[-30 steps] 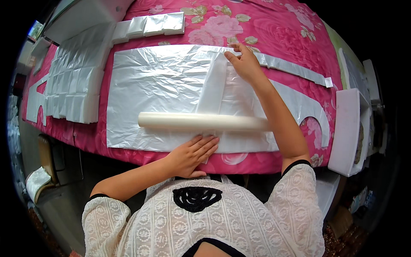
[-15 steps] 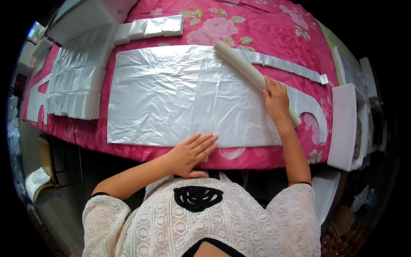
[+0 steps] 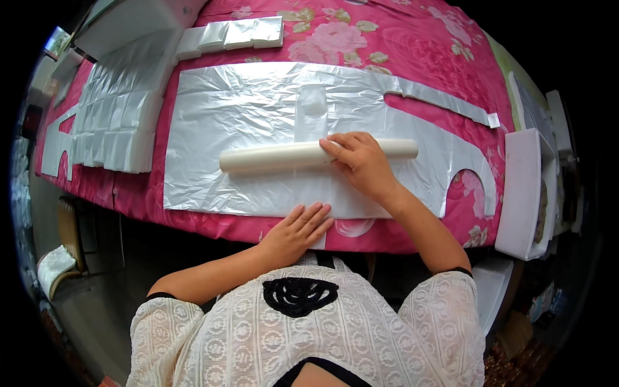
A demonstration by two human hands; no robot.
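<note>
While the left hand (image 3: 298, 230) lies flat, grip slack and wide, over the near edge of a shiny, silvery-white plastic sheet (image 3: 219, 109), the right hand (image 3: 364, 164) curls around a cream-white cylindrical roller (image 3: 267, 157), holding it near mid-length. Roller runs lengthwise across the sheet's middle; sheet spread on pink, floral-patterned cloth (image 3: 425, 48). Small white rectangular tab (image 3: 494, 120) at far strap's (image 3: 445, 105) tip: any print too small to read.
</note>
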